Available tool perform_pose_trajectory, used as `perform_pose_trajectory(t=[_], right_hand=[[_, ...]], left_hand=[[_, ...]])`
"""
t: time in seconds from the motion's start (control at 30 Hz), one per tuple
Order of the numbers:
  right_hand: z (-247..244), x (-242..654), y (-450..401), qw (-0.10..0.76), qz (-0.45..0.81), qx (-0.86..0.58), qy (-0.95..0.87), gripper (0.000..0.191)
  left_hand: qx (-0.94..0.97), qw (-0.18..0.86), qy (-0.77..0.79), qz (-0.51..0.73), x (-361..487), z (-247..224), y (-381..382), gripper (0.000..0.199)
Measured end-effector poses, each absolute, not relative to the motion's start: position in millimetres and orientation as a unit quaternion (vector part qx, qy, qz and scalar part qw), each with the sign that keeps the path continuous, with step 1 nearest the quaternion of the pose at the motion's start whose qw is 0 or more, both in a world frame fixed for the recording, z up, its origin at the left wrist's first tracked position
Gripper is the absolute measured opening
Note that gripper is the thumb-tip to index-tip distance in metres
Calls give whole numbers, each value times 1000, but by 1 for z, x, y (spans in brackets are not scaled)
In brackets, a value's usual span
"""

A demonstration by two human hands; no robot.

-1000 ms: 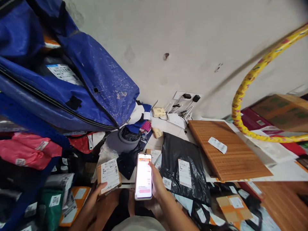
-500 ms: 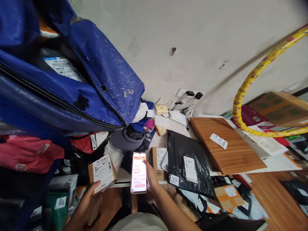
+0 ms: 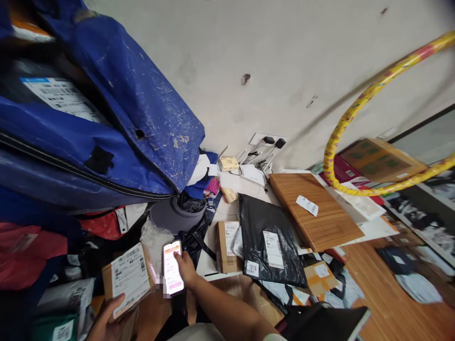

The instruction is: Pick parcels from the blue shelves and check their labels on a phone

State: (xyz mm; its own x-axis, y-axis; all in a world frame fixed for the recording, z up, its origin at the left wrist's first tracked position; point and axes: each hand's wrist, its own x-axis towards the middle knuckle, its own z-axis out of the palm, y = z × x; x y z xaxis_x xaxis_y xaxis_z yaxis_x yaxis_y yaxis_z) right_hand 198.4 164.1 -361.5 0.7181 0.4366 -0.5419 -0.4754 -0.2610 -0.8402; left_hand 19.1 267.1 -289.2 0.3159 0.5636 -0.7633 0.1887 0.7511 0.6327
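Note:
My left hand (image 3: 106, 318) is closed on a small cardboard box (image 3: 128, 279) at the lower left, thumb over the front edge of its white shipping label. In my right hand (image 3: 187, 271) is a smartphone (image 3: 172, 268) with its lit screen facing up, the thumb lying on the upper right of the screen. The phone is just right of the box, and both are held in front of the white table (image 3: 209, 260). Another cardboard box (image 3: 222, 246) stands on the table beyond the phone, beside a black plastic parcel (image 3: 259, 215) with white labels.
A large blue bag (image 3: 142, 104) with parcels inside fills the upper left. A grey visor cap (image 3: 177, 215) lies below it. On the right are a wooden board (image 3: 313, 213) and a yellow hoop (image 3: 334, 142). A white router (image 3: 254, 174) sits by the wall. Parcels (image 3: 322, 277) lie on the floor.
My view has turned to the right, so the surroundings shift left. Both hands, with box and phone, sit further left in view, and the phone's top now tilts slightly left. Both grips continue.

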Motion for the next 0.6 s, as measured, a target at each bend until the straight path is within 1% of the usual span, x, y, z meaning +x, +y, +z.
perform_pose_trajectory(t=[0.1,0.13,0.2,0.3,0.33,0.4,0.43,0.47,0.5,0.6], right_hand=[[-350,201,160,566,333,-753,-52,17],[-340,205,150,557,314,-765,-83,20],[-316,216,116,541,256,-788,-141,32],[-290,238,50,499,137,-840,-164,37],[-287,246,29,460,87,-869,-159,38],[-291,261,-3,332,-30,-929,-159,37],[-296,267,-15,287,-72,-942,-158,36],[-302,271,-23,264,-99,-947,-157,34],[-308,275,-29,272,-108,-944,-153,33],[-323,280,-38,360,-99,-920,-122,34]], left_hand=[[334,757,555,86,32,-280,273,57],[335,764,547,73,38,-279,274,59],[333,779,529,43,51,-280,273,62],[367,784,500,22,78,-289,264,68],[395,778,487,30,88,-292,259,72],[453,763,458,46,111,-293,245,83],[476,757,444,49,123,-292,237,88],[493,753,433,45,135,-288,228,91],[504,751,424,40,146,-283,219,91],[514,756,401,53,174,-268,192,88]])
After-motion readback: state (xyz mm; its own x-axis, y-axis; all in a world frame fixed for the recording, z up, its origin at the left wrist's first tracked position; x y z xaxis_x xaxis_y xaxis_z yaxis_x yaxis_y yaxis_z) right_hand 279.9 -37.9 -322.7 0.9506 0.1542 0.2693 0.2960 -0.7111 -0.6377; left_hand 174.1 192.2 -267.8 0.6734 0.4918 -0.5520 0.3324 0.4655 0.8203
